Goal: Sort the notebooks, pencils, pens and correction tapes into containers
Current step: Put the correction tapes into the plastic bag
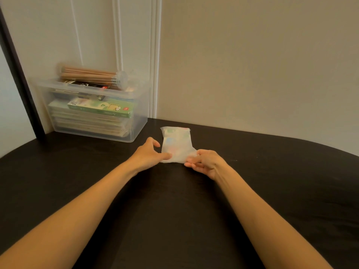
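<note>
A white plastic packet (175,144) with pale coloured shapes inside lies on the dark table (272,181). My left hand (149,152) touches its near left corner with thumb and fingers. My right hand (204,162) pinches its near right corner. A clear plastic container (136,121) stands at the back left. Inside it are stacked notebooks (87,123), a green box (101,109) and dark packs. A clear tube of wooden pencils (91,75) lies across its top.
The container sits in the corner by a dark vertical post (21,84) and the white panelled wall (252,65). The table's far edge runs just behind the packet.
</note>
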Motion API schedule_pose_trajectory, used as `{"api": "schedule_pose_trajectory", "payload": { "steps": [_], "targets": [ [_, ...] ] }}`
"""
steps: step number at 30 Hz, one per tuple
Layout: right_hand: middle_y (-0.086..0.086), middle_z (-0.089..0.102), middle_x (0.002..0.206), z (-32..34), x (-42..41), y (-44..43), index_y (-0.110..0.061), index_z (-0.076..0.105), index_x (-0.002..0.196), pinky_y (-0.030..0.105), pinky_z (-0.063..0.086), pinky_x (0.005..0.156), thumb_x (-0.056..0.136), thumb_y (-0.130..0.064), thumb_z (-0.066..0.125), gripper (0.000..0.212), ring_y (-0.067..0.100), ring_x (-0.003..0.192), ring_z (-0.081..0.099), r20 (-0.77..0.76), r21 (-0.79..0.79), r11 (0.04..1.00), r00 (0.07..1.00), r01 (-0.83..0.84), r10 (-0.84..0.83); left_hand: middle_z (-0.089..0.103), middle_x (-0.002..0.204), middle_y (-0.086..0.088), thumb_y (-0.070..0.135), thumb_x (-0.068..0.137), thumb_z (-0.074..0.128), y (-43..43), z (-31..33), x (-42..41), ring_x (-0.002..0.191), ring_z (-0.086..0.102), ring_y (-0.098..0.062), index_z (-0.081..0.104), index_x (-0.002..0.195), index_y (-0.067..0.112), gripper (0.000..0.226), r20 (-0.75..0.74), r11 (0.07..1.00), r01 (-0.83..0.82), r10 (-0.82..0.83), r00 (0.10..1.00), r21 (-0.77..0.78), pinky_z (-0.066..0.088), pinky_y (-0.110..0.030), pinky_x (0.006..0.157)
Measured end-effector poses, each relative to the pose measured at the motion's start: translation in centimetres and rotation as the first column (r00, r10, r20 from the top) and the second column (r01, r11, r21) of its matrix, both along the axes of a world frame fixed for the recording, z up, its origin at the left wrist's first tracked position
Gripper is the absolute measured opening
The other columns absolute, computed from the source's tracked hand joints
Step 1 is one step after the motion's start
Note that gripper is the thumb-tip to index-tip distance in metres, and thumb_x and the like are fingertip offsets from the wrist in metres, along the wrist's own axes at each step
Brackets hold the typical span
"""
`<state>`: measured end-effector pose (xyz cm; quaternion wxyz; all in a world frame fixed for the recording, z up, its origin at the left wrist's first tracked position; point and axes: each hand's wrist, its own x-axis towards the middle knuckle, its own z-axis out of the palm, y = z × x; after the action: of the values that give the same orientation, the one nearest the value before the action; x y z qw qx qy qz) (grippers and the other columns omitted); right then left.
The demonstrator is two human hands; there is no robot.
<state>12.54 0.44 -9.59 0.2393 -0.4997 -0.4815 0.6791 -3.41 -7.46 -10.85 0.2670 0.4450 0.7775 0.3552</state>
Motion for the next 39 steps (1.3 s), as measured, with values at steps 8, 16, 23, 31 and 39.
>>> {"api": "schedule_pose_trajectory", "payload": {
  "steps": [8,16,23,31,39],
  "targets": [
    [0.003,0.058,0.101,-1.0,-0.6,0.8,-0.010,0.066,0.094,0.022,0.057,0.068,0.080,0.001,0.067,0.018,0.017,0.089,0.063,0.026,0.207,0.976,0.997,0.071,-0.078,0.056,0.082,0.004,0.012,0.078,0.073,1.1,-1.0,0.4,0.074,0.053,-0.008,0.047,0.112,0.018,0.043,-0.091,0.987,-0.032,0.047,0.995,0.157,0.040,-0.021,0.065],
    [0.005,0.061,0.067,-2.1,-1.0,1.6,-0.005,0.062,0.096,0.018,0.045,0.045,0.083,-0.029,0.069,0.029,0.008,0.044,0.053,0.390,0.507,0.860,0.905,-0.056,-0.170,0.049,0.107,-0.005,0.018,0.095,0.050,0.7,-1.7,0.8,0.083,0.047,-0.014,0.052,0.113,0.014,0.019,-0.684,0.954,0.228,-0.035,0.729,0.193,0.044,-0.026,0.075],
    [0.020,0.068,0.082,-0.3,1.2,1.2,0.009,0.058,0.107,0.027,0.057,0.062,0.093,-0.011,0.047,0.026,0.024,0.071,0.069,0.009,-0.007,0.997,0.997,0.083,-0.083,0.055,0.087,-0.012,0.001,0.081,0.065,1.8,-1.8,3.5,0.057,0.043,-0.017,0.058,0.084,0.004,0.008,-0.867,0.837,0.525,-0.140,0.478,0.154,0.037,-0.028,0.049],
    [0.014,0.064,0.087,0.1,3.0,1.8,0.003,0.054,0.121,0.028,0.055,0.058,0.087,-0.015,0.065,0.040,0.020,0.071,0.065,0.138,0.079,0.992,0.984,0.103,-0.113,0.059,0.088,-0.013,0.002,0.084,0.062,2.6,-1.8,6.5,0.065,0.056,-0.021,0.063,0.089,0.000,0.005,-0.900,0.647,0.758,-0.276,0.336,0.085,0.037,-0.023,0.055],
    [0.014,0.056,0.122,-0.6,2.2,2.0,0.000,0.041,0.136,0.040,0.049,0.094,0.099,-0.007,0.036,0.037,0.030,0.111,0.056,0.105,0.164,0.977,0.982,0.138,-0.156,0.047,0.129,-0.010,0.018,0.097,0.036,3.5,1.3,6.0,0.116,0.047,-0.023,0.045,0.134,0.008,0.039,-0.568,0.865,0.099,0.232,0.789,0.492,0.037,-0.033,0.094]
  ]
}}
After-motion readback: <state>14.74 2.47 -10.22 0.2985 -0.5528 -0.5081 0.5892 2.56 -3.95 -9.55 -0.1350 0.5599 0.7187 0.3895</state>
